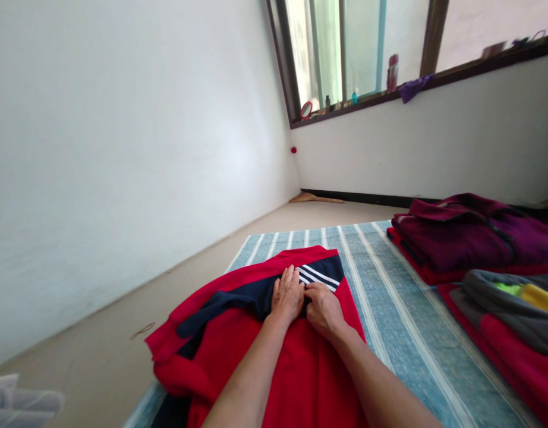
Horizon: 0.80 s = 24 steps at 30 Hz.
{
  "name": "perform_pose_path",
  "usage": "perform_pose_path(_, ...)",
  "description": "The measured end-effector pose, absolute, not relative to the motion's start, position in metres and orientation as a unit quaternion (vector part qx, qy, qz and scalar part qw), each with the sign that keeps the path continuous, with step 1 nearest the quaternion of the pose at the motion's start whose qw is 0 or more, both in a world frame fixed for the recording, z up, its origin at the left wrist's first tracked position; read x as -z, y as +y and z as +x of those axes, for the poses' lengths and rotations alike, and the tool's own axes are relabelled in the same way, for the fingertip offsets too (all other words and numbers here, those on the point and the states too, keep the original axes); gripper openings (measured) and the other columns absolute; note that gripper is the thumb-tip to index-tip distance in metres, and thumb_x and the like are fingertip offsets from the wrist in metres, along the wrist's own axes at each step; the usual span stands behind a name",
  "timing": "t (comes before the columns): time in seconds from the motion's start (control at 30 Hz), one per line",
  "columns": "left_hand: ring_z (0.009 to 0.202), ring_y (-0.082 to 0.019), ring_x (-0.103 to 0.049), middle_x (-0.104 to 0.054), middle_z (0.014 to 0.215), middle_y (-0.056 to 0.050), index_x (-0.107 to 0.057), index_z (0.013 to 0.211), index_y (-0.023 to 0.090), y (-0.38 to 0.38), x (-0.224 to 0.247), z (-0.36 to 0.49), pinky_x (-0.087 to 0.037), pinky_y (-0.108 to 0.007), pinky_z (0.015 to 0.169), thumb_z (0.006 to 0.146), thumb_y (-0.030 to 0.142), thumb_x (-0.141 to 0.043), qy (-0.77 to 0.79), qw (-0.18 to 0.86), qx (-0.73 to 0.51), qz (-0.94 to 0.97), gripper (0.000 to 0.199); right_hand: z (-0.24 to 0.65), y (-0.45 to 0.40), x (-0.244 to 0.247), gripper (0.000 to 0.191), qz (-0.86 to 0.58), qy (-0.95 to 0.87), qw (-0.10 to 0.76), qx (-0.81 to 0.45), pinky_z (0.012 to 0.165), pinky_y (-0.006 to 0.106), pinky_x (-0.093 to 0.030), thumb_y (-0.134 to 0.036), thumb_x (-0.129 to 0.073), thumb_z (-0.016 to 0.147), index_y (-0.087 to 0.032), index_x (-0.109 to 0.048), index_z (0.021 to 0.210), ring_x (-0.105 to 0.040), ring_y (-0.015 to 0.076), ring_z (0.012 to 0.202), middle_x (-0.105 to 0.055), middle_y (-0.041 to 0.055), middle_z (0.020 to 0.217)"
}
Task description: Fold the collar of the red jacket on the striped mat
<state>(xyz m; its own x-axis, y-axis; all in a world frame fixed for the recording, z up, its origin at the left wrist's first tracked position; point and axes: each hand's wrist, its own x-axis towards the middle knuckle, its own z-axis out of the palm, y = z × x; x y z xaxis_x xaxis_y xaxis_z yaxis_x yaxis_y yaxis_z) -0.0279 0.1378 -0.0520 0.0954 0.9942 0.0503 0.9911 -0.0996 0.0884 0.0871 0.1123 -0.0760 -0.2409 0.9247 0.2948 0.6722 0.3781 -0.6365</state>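
Observation:
A red jacket (283, 368) with a navy panel and white stripes lies spread on the striped cloth, one sleeve folded across it toward the left. My left hand (288, 295) rests flat on the navy panel, its fingers stretched out beside the white stripes. Just to its right, my right hand (324, 309) has its fingers curled and closed on the fabric at the lower edge of the stripes. The fingertips of that hand are partly hidden. Both forearms reach over the jacket and cover part of it.
Folded maroon clothes (461, 238) and a grey, red and yellow folded pile (515, 333) sit on the right of the striped blue cloth (390, 297). A white wall (144, 148) rises at left. Bottles and a purple cloth (413, 88) are on the window sill.

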Motion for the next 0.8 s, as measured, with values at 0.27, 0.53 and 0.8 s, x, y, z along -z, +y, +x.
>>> perform_pose_path(0.27,0.142,-0.021,-0.020,-0.026,0.152,-0.013,-0.039,0.138,0.013,0.153,0.054,-0.023,-0.020,-0.037,0.114,0.093,0.026,-0.034,0.667,-0.002,-0.079,0.741,0.047,0.087,0.114,0.080,0.033,-0.523,-0.755,0.340,-0.203,0.090,0.023,-0.040,-0.004,-0.044,0.067,-0.015,-0.070,0.082,-0.057,0.0189,0.102,-0.066,0.0083,0.103)
perform_pose_path(0.53,0.143,-0.021,-0.015,-0.020,0.154,-0.012,-0.032,0.143,0.009,0.147,0.057,-0.023,-0.019,-0.037,0.114,0.095,0.032,-0.028,0.671,0.017,-0.060,0.739,0.053,0.089,0.111,0.079,0.037,-0.517,-0.749,0.353,-0.217,0.093,0.023,-0.039,-0.004,-0.042,0.067,-0.015,-0.072,0.085,-0.055,0.0190,0.107,-0.067,0.0080,0.106)
perform_pose_path(0.8,0.143,-0.019,-0.015,-0.020,0.154,-0.011,-0.028,0.145,0.010,0.147,0.061,-0.025,-0.019,-0.036,0.114,0.096,0.033,-0.026,0.671,-0.001,-0.050,0.740,0.054,0.088,0.113,0.081,0.036,-0.512,-0.747,0.362,-0.220,0.094,0.022,-0.038,-0.003,-0.042,0.066,-0.016,-0.072,0.083,-0.056,0.0182,0.105,-0.067,0.0071,0.104)
